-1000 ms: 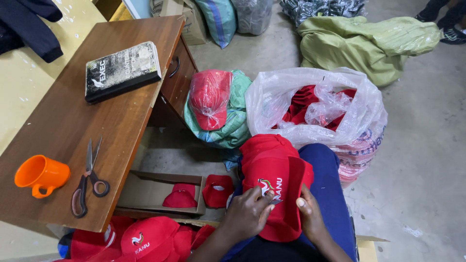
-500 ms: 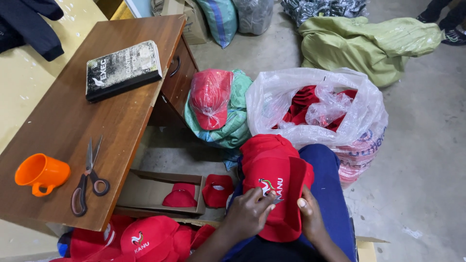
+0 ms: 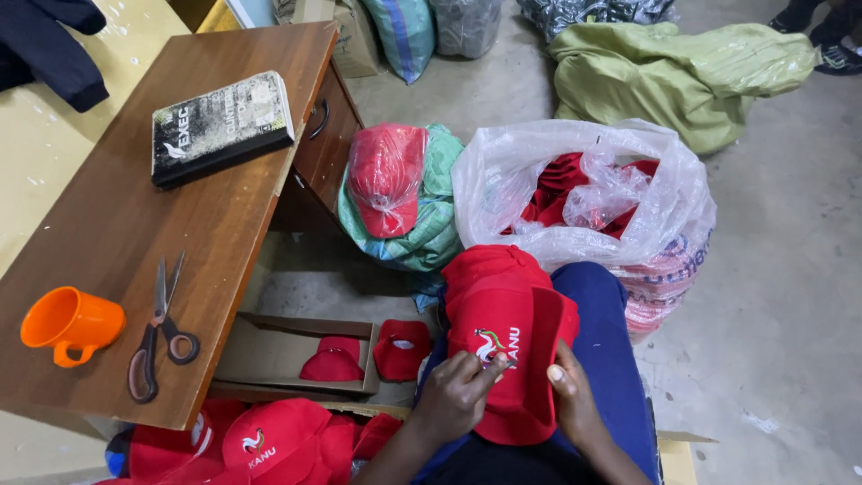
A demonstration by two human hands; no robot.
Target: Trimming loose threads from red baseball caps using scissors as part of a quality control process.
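Red cap (image 3: 503,346) lay on the lap, lower centre of frame, long axis running up the frame; left hand (image 3: 456,393) pinched at the embroidered emblem (image 3: 489,346); right hand (image 3: 567,395) pressed the brim's lower right edge, grip closed on fabric; scissors (image 3: 157,332) on the desk (image 3: 108,224), far left.

We see one head view only, looking steeply down from above, our hands close at bottom, worktop (image 3: 135,260) left, floor (image 3: 781,296) right
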